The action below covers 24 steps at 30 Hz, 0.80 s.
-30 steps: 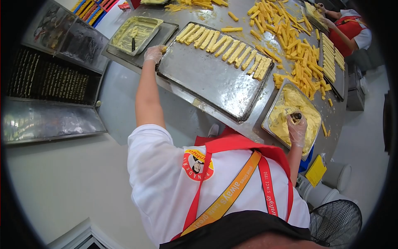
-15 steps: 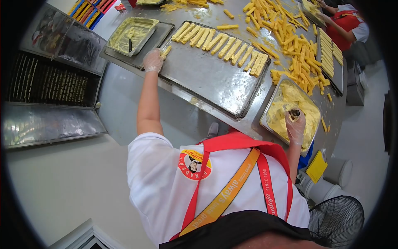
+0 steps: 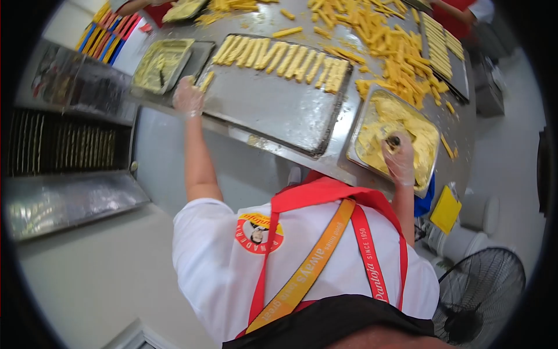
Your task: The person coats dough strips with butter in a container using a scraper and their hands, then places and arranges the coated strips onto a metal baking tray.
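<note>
My left hand (image 3: pixel 189 98), in a clear plastic glove, is at the left end of a dark baking tray (image 3: pixel 256 110). Its fingers look slightly apart, beside a cream-coated yellow stick (image 3: pixel 206 81) lying on that tray. Along the tray's far side runs a row of coated sticks (image 3: pixel 288 60). My gloved right hand (image 3: pixel 400 160) is closed around a dark-handled tool (image 3: pixel 393 141), seen end-on. It is over a metal pan (image 3: pixel 349 154) of pale yellow cream (image 3: pixel 378 119); the tool's working end is hidden.
A second cream pan (image 3: pixel 187 49) with a dark-handled utensil in it stands at left. Loose yellow sticks (image 3: pixel 401 58) pile up beyond the right pan. Other people work across the table, one near a tray of sticks (image 3: pixel 437 49). A fan (image 3: pixel 479 296) stands behind right.
The whole view has shifted, so the table appears farther left. My left hand has come slightly away from the stick at the tray's left end. My right hand stays over the cream.
</note>
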Tool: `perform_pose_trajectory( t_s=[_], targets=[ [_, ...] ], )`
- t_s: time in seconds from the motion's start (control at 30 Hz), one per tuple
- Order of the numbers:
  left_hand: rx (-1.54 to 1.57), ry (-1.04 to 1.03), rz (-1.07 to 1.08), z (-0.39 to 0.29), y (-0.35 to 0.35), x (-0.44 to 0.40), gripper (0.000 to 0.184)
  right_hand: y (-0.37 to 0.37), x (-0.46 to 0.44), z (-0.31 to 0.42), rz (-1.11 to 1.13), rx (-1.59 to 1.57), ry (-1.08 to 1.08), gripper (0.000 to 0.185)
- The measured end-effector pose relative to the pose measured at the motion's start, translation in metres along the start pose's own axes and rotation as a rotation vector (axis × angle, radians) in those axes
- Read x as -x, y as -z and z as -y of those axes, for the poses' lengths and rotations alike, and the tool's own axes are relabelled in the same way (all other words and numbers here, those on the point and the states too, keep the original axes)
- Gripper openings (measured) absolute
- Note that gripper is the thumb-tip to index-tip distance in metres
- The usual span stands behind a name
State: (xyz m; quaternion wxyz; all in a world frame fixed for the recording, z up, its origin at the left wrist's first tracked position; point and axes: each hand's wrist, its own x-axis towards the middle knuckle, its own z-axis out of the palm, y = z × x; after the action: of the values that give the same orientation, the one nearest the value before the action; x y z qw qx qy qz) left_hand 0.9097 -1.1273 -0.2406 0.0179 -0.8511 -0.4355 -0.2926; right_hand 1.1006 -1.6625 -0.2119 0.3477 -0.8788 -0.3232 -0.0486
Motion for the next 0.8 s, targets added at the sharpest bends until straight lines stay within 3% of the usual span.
perform_pose_trajectory(
  t_s=[0.1,0.13,0.17,0.27,0.4,0.47,0.53,0.6,0.67,0.8],
  targets=[
    [0.117,-0.079,0.005,-0.049,0.005,0.018,0.024,-0.007,-0.002,0.008,-0.013,0.061,0.112,0.013],
    [0.16,-0.14,0.032,-0.064,-0.002,0.027,0.023,-0.006,-0.004,0.015,0.169,0.1,0.092,0.014],
    [0.201,-0.201,0.055,-0.079,-0.008,0.034,0.023,-0.015,-0.001,0.015,0.174,0.071,0.163,0.013],
    [0.586,-0.092,0.288,-0.133,-0.04,0.069,0.024,-0.038,-0.004,0.006,0.481,0.03,0.249,0.02],
    [0.759,-0.083,0.253,-0.188,-0.061,0.105,0.023,-0.015,-0.023,-0.015,0.838,-0.13,0.007,0.026],
    [0.806,0.063,0.299,-0.211,-0.062,0.117,0.022,0.005,-0.037,-0.039,0.786,-0.285,-0.056,0.035],
    [0.689,-0.032,0.218,-0.217,-0.074,0.128,0.022,0.035,-0.062,-0.059,0.478,-0.171,0.017,0.026],
    [0.589,-0.088,0.164,-0.214,-0.094,0.138,0.022,0.047,-0.095,-0.104,0.334,-0.106,-0.153,0.028],
    [0.51,-0.109,0.142,-0.206,-0.112,0.146,0.023,0.062,-0.139,-0.146,0.41,0.084,-0.353,0.031],
    [0.411,-0.112,0.135,-0.209,-0.107,0.146,0.024,0.067,-0.173,-0.157,0.653,0.32,-0.287,0.048]
  ],
)
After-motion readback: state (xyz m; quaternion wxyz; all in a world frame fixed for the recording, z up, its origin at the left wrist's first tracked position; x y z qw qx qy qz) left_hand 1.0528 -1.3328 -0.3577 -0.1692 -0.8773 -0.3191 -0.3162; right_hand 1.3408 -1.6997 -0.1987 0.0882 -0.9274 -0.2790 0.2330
